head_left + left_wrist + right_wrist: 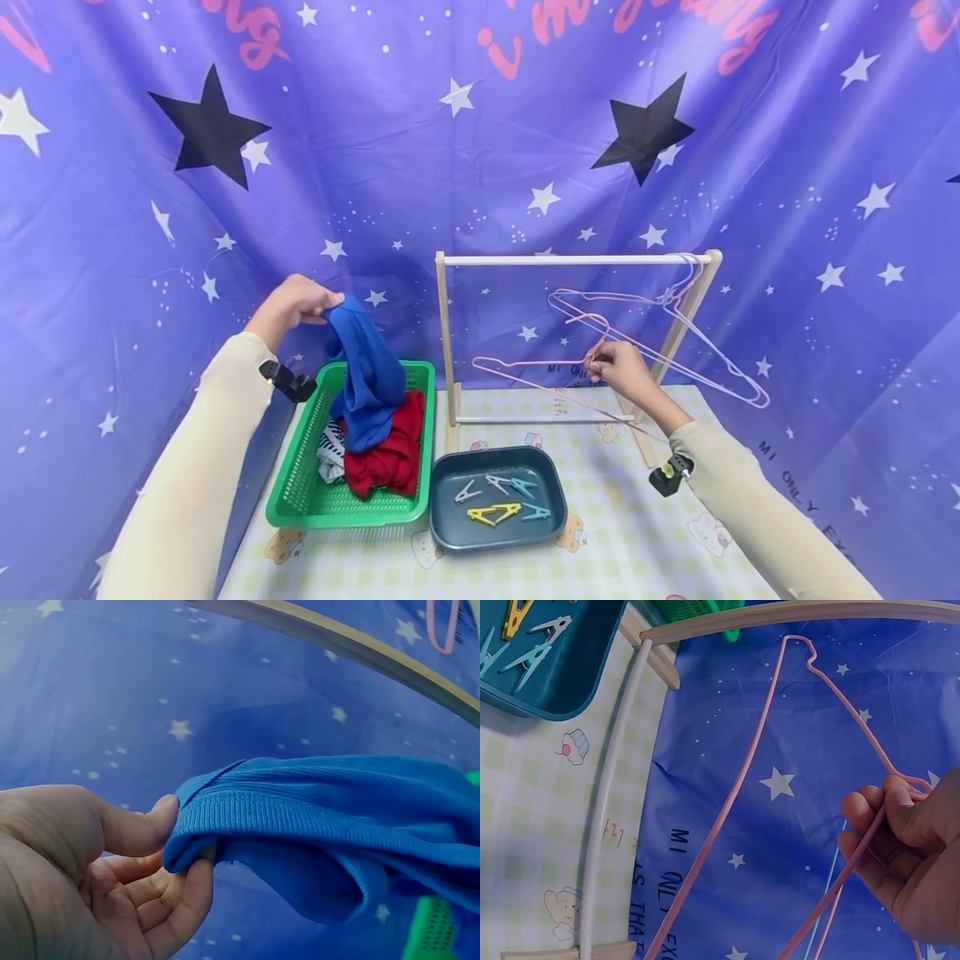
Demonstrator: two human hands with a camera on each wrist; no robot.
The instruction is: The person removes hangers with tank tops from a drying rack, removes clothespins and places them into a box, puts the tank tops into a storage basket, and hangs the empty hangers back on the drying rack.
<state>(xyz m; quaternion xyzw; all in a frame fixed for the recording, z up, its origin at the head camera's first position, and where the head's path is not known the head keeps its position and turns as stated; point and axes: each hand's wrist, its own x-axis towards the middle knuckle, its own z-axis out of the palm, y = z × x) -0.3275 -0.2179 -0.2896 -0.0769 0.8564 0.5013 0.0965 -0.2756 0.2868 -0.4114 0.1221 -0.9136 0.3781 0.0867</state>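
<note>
My left hand [298, 302] pinches the edge of a blue garment [369, 367], which hangs down into the green basket. In the left wrist view, thumb and fingers grip the garment's ribbed band [247, 814]. A pink clothes hanger [525, 363] is in my right hand [624, 370], pinched near the base of its hook, in front of the wooden rack [577, 261]. The right wrist view shows the hanger's arms [754, 761] spreading out from the pinching fingers. Behind that hand, a pink and a light-blue hanger [720, 358] hang at the rail's right end.
A green basket [427, 417] at the left holds a red garment [386, 458] and a striped one [331, 450]. Beside it, a dark teal tray [498, 542] contains several clothespins [507, 510]. A checked cloth [622, 542] lies underneath; a purple star-patterned curtain surrounds everything.
</note>
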